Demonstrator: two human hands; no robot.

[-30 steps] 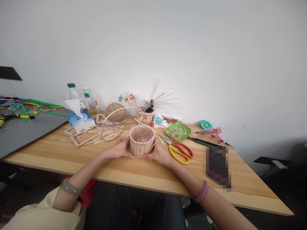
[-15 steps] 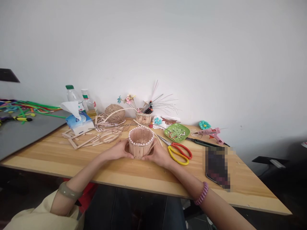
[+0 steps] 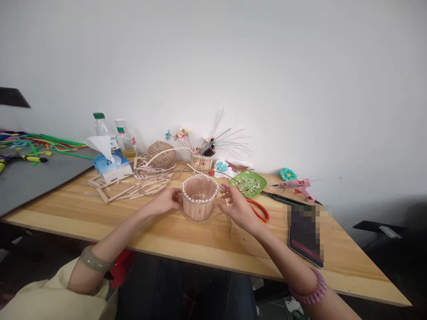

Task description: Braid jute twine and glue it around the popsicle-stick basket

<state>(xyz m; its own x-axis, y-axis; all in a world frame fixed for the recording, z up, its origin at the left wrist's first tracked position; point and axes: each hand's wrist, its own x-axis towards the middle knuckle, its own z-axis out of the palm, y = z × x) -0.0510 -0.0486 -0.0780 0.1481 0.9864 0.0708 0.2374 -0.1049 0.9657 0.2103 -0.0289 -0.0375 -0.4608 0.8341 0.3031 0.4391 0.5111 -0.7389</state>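
Note:
A small round basket (image 3: 199, 205) made of wooden craft sticks, with a pearl bead rim, stands on the wooden table (image 3: 167, 235) in front of me. My left hand (image 3: 166, 201) holds its left side, fingers against the sticks. My right hand (image 3: 235, 205) is off the basket, just to its right, and pinches a thin pale strand (image 3: 231, 227) that hangs down onto the table.
Red and yellow scissors (image 3: 261, 212) lie partly hidden behind my right hand. A green plate (image 3: 248, 183), pink glue gun (image 3: 299, 186) and phone (image 3: 305, 238) are to the right. Loose craft sticks (image 3: 130, 190), a tissue box (image 3: 112, 165), twine ball (image 3: 162, 153) and bottles (image 3: 103, 128) are to the left.
My right hand has let go of the basket, moved right and lifted with a thin strand in its fingers. My left hand has shifted up the basket's left side.

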